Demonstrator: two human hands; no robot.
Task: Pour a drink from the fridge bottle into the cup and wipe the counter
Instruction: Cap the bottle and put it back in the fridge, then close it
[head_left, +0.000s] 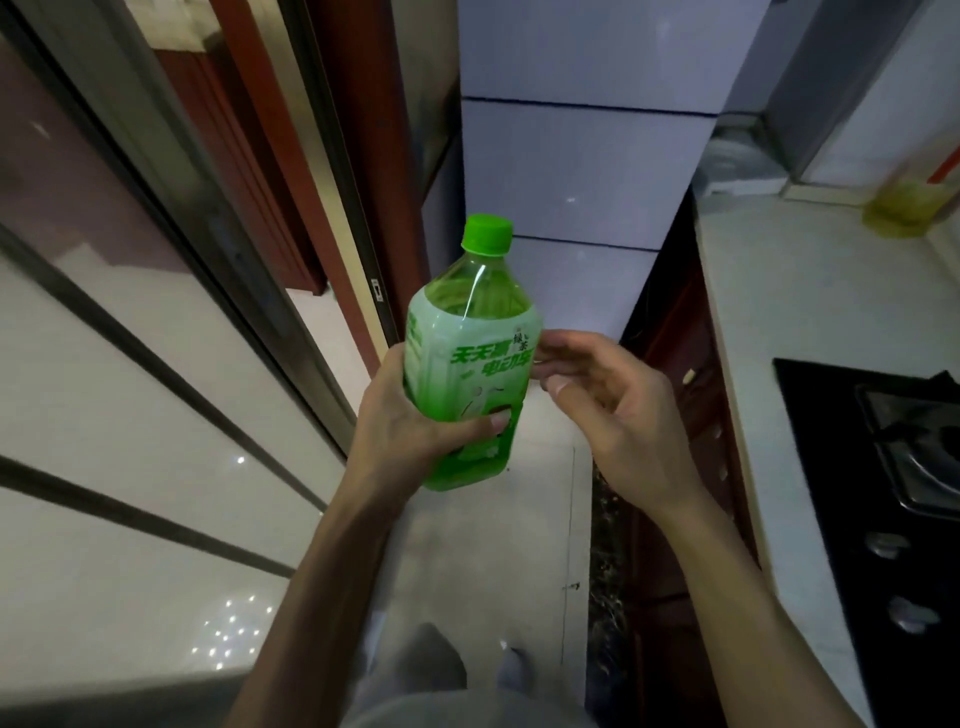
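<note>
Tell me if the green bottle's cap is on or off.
On: the green cap sits on the neck of the bottle, which the left hand grips. The right hand is off the cap.

Dim, cool indoor light. Pinpoint reflections speckle the glossy panel (156, 415) at lower left; a thin highlight streaks the shoulder of the green bottle (467, 364). Wide-angle distortion bends the edges. The yellow container (906, 208) at upper right is blurred.

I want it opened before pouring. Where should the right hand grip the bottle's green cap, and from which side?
Best pinch the green cap round its side wall, from above-right: the green tea bottle stands nearly upright, the left hand grips its lower body, the right hand is free beside it.
</note>
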